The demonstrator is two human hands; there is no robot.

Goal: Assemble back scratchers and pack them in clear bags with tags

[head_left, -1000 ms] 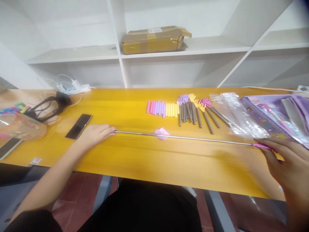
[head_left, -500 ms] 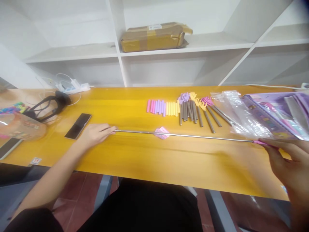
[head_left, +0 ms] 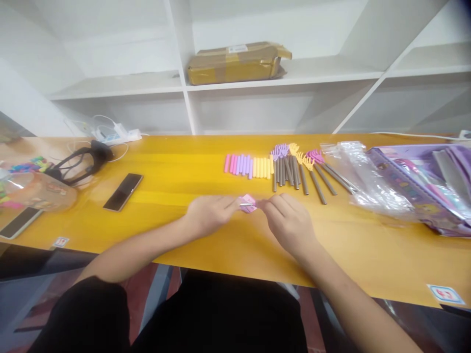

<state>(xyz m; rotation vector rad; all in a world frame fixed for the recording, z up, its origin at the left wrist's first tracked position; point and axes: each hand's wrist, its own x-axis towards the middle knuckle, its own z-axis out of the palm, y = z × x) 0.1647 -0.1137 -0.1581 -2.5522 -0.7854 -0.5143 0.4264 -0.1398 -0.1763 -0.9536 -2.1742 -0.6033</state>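
Note:
My left hand (head_left: 211,214) and my right hand (head_left: 289,220) are close together over the middle of the table, both with fingers closed. Between them shows a short length of a silver metal rod (head_left: 246,204), its ends hidden in my fingers. Just beneath and behind the rod lie small pink cards (head_left: 248,198). Farther back is a row of pink, purple and yellow tubes (head_left: 245,165). Beside the row, several grey-handled sticks (head_left: 289,170) with purple, yellow and pink claw-shaped heads lie on the table.
Clear plastic bags (head_left: 375,181) and a purple pouch (head_left: 423,186) lie at the right. A phone (head_left: 123,191), black straps (head_left: 83,162), an orange translucent container (head_left: 47,189) and a power strip (head_left: 123,137) are at the left. A taped cardboard box (head_left: 235,63) rests on the shelf behind.
My hands have come together from far apart, and the long extended rod between them has become short. The camera view has shifted slightly.

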